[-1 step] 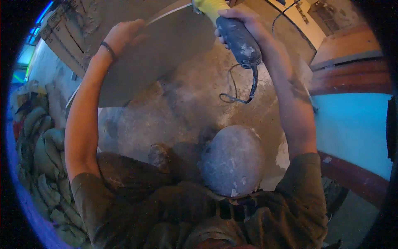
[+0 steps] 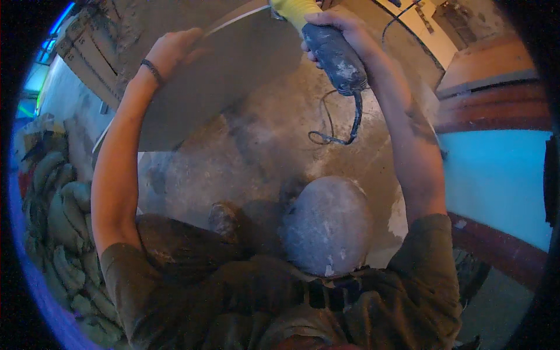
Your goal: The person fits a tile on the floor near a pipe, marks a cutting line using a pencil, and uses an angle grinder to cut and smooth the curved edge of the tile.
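My right hand (image 2: 344,36) is wrapped round the dark body of a corded angle grinder (image 2: 335,55). The grinder's yellow front end reaches the top of the picture, where its working end is cut off. At the upper left, my left hand (image 2: 177,49) grips the far edge of a large grey panel (image 2: 216,81), its thumb and fingertips partly blurred. The panel's rim shows as a pale line running from that hand to the grinder's front. From the grinder's rear, a black cord (image 2: 357,119) hangs down and loops above the dusty floor.
A rounded, dust-covered grey form (image 2: 328,227), apparently my bent knee, rises in front of me, with a dusty shoe tip (image 2: 224,219) left of it. Grey-green sacks (image 2: 67,216) lie piled at left. Boxes (image 2: 90,49) stand at upper left, a red-brown wooden piece (image 2: 493,108) at right.
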{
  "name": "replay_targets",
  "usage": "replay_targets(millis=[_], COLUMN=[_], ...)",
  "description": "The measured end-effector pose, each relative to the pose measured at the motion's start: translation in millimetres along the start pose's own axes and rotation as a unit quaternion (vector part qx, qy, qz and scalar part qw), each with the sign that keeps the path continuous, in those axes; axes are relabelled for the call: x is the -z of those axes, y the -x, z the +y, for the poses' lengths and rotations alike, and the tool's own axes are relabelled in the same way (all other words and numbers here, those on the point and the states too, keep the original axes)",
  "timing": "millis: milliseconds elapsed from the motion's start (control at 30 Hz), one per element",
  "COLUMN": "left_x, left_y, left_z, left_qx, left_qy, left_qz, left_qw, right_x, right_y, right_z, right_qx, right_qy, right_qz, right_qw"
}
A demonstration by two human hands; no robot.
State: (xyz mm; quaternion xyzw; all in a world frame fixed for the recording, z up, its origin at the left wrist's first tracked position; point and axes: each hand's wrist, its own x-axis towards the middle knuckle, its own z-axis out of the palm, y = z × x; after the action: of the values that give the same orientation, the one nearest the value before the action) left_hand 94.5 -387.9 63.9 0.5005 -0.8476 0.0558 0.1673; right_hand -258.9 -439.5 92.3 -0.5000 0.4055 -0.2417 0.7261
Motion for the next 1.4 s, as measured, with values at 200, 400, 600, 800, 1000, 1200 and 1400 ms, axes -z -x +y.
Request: replay_targets(millis=[200,400,600,800,1000,1200,1400], left_x=[-0.8,-0.3,1.5,1.5,2.0,2.9,0.6], left_y=[0.3,0.8,-1.2,0.8,-0.1,-0.7,0.6], left_z=[-3.5,-2.1,1.9,-3.1,-1.3,-2.4,-3.7], left_qx=[0.002,-0.002,0.016,0.005,-0.006,0.015,-0.006], left_qy=[-0.004,0.003,-0.002,0.004,-0.003,-0.025,0.004], left_qz=[0.000,0.009,-0.015,-0.004,0.006,-0.021,0.003], left_qw=[1.000,1.000,1.000,1.000,1.000,0.999,1.000], right_x=[-0.2,12.6,5.7,-3.3,-1.1,2.8,-5.0], right_y=[-0.6,-3.9,2.8,4.5,4.5,0.0,5.9], right_z=[-0.9,0.9,-1.9,0.4,1.3,5.3,0.4], right_qx=[-0.013,-0.001,0.013,0.011,0.019,0.009,0.014], right_qy=[-0.013,-0.008,-0.015,-0.003,0.011,-0.010,0.021], right_qz=[-0.024,-0.030,-0.035,-0.014,0.006,-0.017,0.007], right_qw=[1.000,1.000,0.999,1.000,1.000,1.000,1.000])
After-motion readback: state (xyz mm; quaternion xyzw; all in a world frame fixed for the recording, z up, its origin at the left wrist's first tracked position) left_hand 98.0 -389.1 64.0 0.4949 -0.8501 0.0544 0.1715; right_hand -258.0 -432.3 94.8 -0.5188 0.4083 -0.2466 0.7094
